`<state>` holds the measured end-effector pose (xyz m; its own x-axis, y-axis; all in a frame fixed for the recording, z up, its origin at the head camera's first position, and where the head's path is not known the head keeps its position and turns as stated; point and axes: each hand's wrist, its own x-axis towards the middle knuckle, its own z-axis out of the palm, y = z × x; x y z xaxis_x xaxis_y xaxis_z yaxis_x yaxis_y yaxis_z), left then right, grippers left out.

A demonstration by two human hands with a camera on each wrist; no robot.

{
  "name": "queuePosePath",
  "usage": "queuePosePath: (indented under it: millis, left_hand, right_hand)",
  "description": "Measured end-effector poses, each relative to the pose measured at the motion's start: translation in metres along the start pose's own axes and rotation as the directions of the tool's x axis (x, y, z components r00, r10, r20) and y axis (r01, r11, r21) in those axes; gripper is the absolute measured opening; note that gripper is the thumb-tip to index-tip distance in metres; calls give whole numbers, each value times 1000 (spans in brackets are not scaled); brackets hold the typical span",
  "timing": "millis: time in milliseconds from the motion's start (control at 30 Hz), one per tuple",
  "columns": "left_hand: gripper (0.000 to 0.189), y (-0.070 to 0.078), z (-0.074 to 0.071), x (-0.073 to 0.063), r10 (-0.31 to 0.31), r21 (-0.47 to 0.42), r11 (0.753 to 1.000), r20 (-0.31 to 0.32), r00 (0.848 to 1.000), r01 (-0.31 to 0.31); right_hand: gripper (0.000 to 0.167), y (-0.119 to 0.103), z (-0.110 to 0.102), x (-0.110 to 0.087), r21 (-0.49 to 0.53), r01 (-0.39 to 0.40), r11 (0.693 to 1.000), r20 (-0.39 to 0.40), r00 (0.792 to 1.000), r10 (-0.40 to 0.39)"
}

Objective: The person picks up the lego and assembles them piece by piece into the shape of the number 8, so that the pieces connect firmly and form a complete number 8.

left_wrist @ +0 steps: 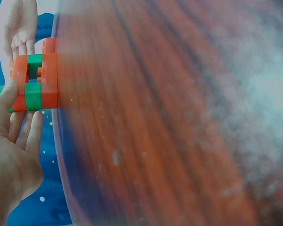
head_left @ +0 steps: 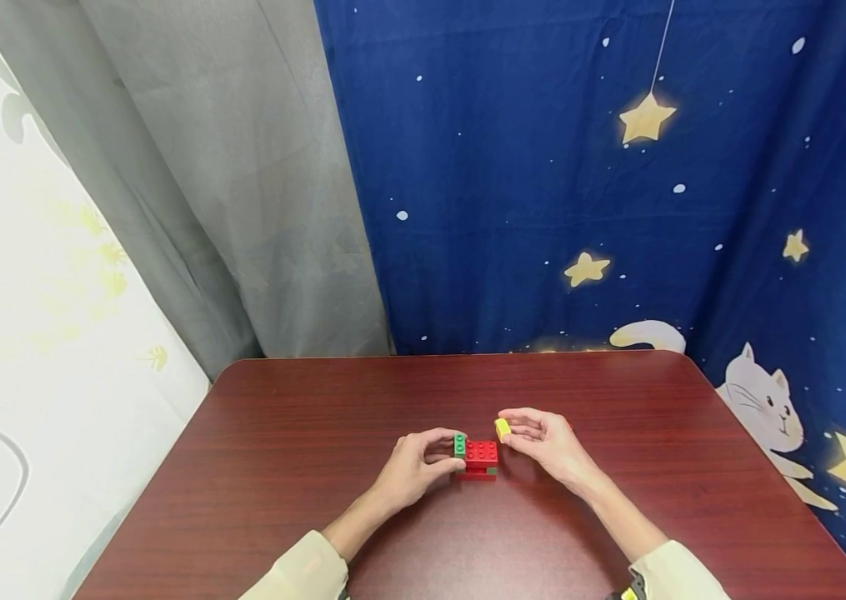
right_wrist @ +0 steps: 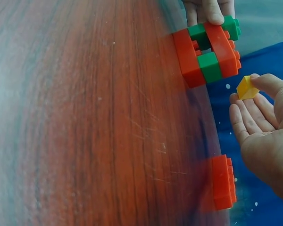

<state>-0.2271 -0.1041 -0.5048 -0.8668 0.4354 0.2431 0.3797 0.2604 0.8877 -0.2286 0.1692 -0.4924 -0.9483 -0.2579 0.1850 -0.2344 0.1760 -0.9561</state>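
Note:
A small stack of toy building bricks [head_left: 481, 454] stands on the table, its red upper layer showing several studs. Green bricks [right_wrist: 210, 67] sit between the upper and lower red layers, with a gap between them. On top at the left end is another green brick [head_left: 459, 445]. My left hand [head_left: 411, 472] grips that end of the stack, thumb on the near side and fingers behind. Just right of the stack, my right hand [head_left: 552, 446] pinches a small yellow brick [right_wrist: 248, 88] between thumb and fingers, above table level and apart from the stack.
A loose red brick [right_wrist: 222, 182] lies on the table, seen in the right wrist view. The dark reddish wooden table [head_left: 302, 417] ends at a far edge before grey and blue star-patterned curtains [head_left: 528, 167]. A white patterned curtain [head_left: 32, 333] hangs at the left.

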Motion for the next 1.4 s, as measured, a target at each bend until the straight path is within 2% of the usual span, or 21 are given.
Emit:
queuePosePath:
  millis: [167, 500, 933, 1133, 1400]
  left_hand:
    - [39, 1, 0, 0, 4, 0, 1000, -4, 1000, -4]
    - [39, 0, 0, -1, 6, 1, 1000, -5, 1000, -6]
    - [39, -1, 0, -1, 2, 2, 1000, -5, 1000, -2]
    - [39, 1, 1, -1, -11, 5, 1000, -9, 1000, 11]
    - [40, 1, 1, 0, -16, 4, 1000, -6, 1000, 16]
  right_hand:
    - [45, -2, 1, -1, 5, -8, 1000, 1, 1000, 8]
    - [47, -12, 6, -8, 11, -79, 997, 12, 997, 79]
    - [42, -13, 14, -11, 16, -29, 999, 68, 997, 28]
    - [36, -13, 17, -13, -18, 29, 999, 81, 996, -27]
    - [42, -12, 20, -17, -80, 82, 993, 69, 995, -76]
